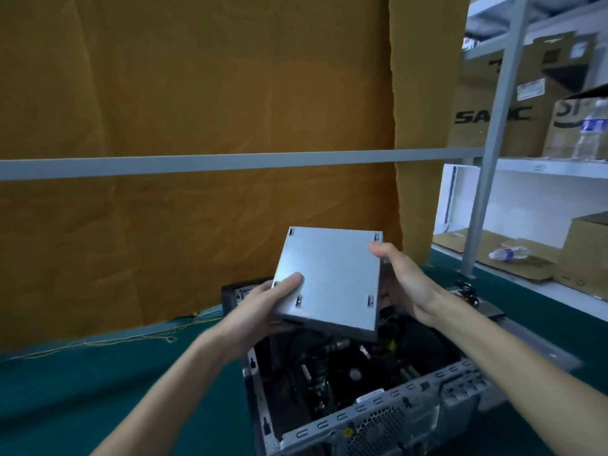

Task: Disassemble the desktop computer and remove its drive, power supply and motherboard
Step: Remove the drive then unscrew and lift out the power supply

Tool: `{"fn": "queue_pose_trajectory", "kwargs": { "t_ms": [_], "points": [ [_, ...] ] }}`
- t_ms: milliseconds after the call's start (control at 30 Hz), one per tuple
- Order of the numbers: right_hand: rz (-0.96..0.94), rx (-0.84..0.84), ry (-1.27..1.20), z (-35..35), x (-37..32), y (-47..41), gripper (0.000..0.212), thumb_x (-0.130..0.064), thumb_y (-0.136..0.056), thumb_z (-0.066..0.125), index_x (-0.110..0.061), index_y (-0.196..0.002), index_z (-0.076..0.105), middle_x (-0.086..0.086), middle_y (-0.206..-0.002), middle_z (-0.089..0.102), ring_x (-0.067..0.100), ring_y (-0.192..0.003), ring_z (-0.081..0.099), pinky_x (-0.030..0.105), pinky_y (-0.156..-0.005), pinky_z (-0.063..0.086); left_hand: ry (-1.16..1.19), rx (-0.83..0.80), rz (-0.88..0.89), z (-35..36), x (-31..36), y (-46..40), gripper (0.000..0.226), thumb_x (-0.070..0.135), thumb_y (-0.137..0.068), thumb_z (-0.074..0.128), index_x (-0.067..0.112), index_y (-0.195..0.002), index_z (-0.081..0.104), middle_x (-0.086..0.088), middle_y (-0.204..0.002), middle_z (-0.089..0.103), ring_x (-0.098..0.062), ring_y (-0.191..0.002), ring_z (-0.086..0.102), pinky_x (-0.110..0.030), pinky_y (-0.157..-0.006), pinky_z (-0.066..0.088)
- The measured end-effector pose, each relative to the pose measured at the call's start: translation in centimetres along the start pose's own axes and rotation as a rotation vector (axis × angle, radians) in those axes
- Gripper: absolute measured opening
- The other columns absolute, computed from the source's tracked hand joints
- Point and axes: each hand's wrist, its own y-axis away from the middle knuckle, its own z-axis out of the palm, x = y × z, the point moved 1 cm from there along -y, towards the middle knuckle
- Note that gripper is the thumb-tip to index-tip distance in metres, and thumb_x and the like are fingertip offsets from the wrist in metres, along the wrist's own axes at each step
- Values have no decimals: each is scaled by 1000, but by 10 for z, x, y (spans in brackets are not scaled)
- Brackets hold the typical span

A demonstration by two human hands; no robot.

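Both hands hold the drive (329,281), a flat grey metal box, tilted in the air just above the open case (362,399). The left hand (263,307) grips its near left corner, thumb lying on the top face and the other fingers curled underneath, out of sight. The right hand (401,281) grips the right edge, thumb hooked over the top near the far corner, the rest of its fingers hidden behind the box.

The case lies on its side on the green tabletop (98,390) with its side panel off, so the inside shows. No cable can be seen running from the drive, and it looks free of its bay, so I judge the drive step all but done: it only needs setting down beside the case.

Inside the case dark cables (296,350) and a board (332,373) with its parts are visible, so the motherboard seems to be still mounted. The power supply cannot be picked out for certain; a perforated grille (375,429) shows at the near end. By this view, two of the three removals are left, along with whatever cables and screws hold them.
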Motion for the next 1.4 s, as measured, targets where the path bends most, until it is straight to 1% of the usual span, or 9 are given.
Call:
{"fn": "queue_pose_trajectory", "kwargs": {
  "t_ms": [233, 400, 600, 700, 833, 933, 1133, 1300, 1400],
  "points": [
    [-6, -214, -384, -46, 0, -36, 75, -68, -86, 62, -17, -142, 57, 23, -143, 56, 39, -132, 54, 58, -113, 36, -47, 14, 194, 9, 51, -49, 64, 37, -72, 84, 17, -130, 66, -9, -117, 74, -27, -100, 72, -36, -79, 56],
    [-282, 354, 362, -92, -13, -94, 74, -18, -83, 81, -27, -145, 43, 9, -126, 58, 22, -114, 61, 36, -97, 51, -422, 119, 360, 11, 79, -79, 91, 38, -54, 96, 36, -137, 56, 9, -116, 71, -13, -98, 73, -28, -72, 61],
    [-324, -61, 666, -114, -4, -143, 73, -11, -83, 83, -36, -145, 54, -6, -161, 39, 14, -150, 30, 44, -121, 28, -730, 68, 431, 27, 92, -111, 93, 40, -57, 93, 30, -140, 54, 11, -118, 67, -8, -101, 68, -26, -80, 59],
    [-329, -21, 603, -130, -4, -141, 21, -5, -89, 70, -23, -97, 74, 2, -105, 77, 22, -104, 71, 50, -92, 56, -827, 67, 452, 44, 98, -124, 96, 47, -55, 92, 31, -140, 52, 11, -121, 63, -6, -102, 65, -25, -80, 58],
    [-301, 160, 508, -180, -4, -124, 16, -3, -91, 60, -13, -79, 57, 3, -60, 65, 23, -56, 66, 43, -60, 56, -1088, 174, 542, 79, 103, -146, 105, 65, -53, 84, 31, -145, 46, 9, -121, 54, -12, -108, 52, -36, -89, 50],
    [-90, -24, 592, -215, 2, -109, 10, -15, -95, 65, -8, -96, 59, 8, -66, 69, 28, -60, 72, 36, -54, 57, -1237, 231, 635, 118, 101, -166, 103, 67, -57, 82, 32, -144, 42, 9, -112, 49, -13, -104, 43, -37, -83, 45],
    [55, 39, 673, -267, 43, -87, 78, -38, -84, 79, -26, -148, 37, -7, -143, 51, 14, -126, 54, 45, -110, 45, -1293, 267, 665, 177, 78, -209, 105, 70, -58, 79, 30, -146, 39, 8, -113, 48, -15, -103, 41, -33, -79, 38],
    [-90, 491, 850, -276, 107, -79, 40, -27, -81, 77, -26, -106, 46, -2, -113, 52, 18, -94, 56, 38, -80, 52, -1321, 279, 671, 198, 66, -233, 107, 72, -54, 76, 29, -146, 41, 8, -114, 47, -15, -103, 41, -36, -85, 42],
    [86, 449, 910, -264, 134, -87, 18, -29, -87, 68, -25, -78, 53, -2, -79, 61, 13, -70, 58, 31, -56, 46, -1315, 331, 669, 205, 65, -241, 106, 71, -54, 77, 27, -145, 42, 8, -114, 44, -14, -102, 40, -35, -85, 41]
  ]
}}
